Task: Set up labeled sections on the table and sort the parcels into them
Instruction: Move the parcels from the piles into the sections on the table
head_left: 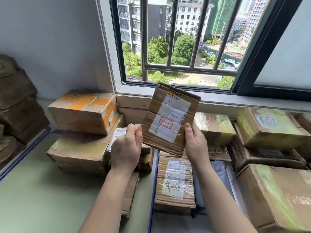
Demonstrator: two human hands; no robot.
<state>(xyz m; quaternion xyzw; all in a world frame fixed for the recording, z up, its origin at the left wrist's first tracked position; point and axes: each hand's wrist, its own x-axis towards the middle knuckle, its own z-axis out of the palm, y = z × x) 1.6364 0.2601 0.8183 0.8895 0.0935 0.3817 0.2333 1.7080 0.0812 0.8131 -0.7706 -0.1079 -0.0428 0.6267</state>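
A flat brown cardboard parcel (170, 120) is held up in front of the window, tilted, its white shipping label with a red-outlined mark facing me. My left hand (127, 147) grips its lower left edge, thumb on the front. My right hand (196, 142) holds its lower right edge the same way. Below it, a taped parcel with a handwritten label (175, 184) lies flat on the table. More cardboard parcels are stacked left (80, 148) and right (276, 194).
A box with orange tape (84, 111) tops the left stack. Taped boxes (269, 126) crowd the right side under the window sill (218, 100). Bare green tabletop (42, 199) lies at the lower left. A blue strip (154, 190) runs down the table's middle.
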